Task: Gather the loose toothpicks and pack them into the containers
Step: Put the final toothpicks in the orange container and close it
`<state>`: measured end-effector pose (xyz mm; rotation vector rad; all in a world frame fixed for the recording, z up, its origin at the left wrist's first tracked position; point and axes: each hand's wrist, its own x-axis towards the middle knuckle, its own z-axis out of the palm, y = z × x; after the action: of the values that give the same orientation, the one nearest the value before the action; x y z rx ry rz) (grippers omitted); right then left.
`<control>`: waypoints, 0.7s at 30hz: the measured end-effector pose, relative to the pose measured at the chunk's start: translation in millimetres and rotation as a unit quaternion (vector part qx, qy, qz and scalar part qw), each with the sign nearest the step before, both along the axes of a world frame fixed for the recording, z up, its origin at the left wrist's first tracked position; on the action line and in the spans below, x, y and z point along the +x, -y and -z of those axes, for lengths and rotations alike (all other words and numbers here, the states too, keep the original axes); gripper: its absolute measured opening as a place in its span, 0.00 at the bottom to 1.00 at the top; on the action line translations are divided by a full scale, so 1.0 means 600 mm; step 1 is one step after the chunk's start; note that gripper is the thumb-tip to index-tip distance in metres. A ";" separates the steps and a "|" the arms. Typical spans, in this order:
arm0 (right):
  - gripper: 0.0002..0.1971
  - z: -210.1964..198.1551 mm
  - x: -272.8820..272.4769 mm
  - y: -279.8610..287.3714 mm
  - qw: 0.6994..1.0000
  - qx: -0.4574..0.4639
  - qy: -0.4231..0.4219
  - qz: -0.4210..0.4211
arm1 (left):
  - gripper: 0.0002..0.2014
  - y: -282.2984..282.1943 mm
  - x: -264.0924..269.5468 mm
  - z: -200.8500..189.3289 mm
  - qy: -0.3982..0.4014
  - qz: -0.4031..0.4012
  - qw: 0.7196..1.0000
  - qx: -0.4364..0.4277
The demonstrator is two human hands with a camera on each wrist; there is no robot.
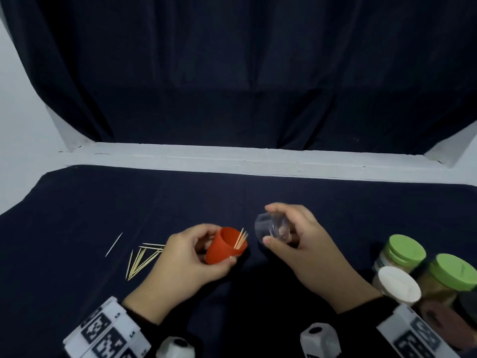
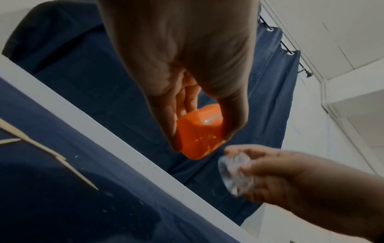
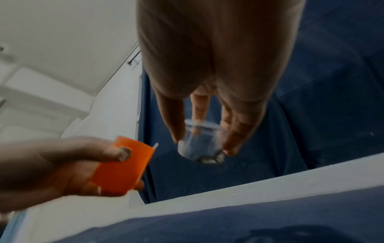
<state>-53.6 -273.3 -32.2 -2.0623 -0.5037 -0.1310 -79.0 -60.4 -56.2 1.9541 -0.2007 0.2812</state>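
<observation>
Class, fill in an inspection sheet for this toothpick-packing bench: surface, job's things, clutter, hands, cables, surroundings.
Surface: dark blue cloth over the table.
Job's things: orange container tilted, a few toothpicks sticking out; clear cap; loose toothpicks lying on the cloth at left.
Clutter: green-lidded jars and a white-lidded jar at right.
Hands: left hand grips the orange container; right hand holds the clear cap.
Cables: nothing seen.
Surroundings: dark curtain, white ledge.
</observation>
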 end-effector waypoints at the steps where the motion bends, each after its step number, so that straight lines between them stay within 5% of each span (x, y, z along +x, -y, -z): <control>1: 0.22 0.004 0.006 0.002 0.999 -0.051 0.007 0.017 | 0.24 -0.005 -0.002 0.001 0.001 -0.012 1.000 -0.008; 8: 0.22 0.020 0.038 0.001 0.929 -0.355 -0.073 0.081 | 0.25 -0.032 -0.017 -0.001 0.025 -0.055 0.998 -0.031; 15: 0.16 0.020 0.057 -0.002 0.879 -0.449 -0.143 0.075 | 0.24 -0.066 -0.043 -0.004 0.037 -0.120 0.992 0.002; 21: 0.32 0.001 0.052 -0.035 0.826 -0.537 -0.156 0.068 | 0.24 -0.111 -0.067 -0.005 0.039 -0.179 0.982 0.046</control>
<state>-22.2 -252.5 -32.5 -3.1404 -0.2116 0.5303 -119.2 6.2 -53.4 2.0676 0.0918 0.5932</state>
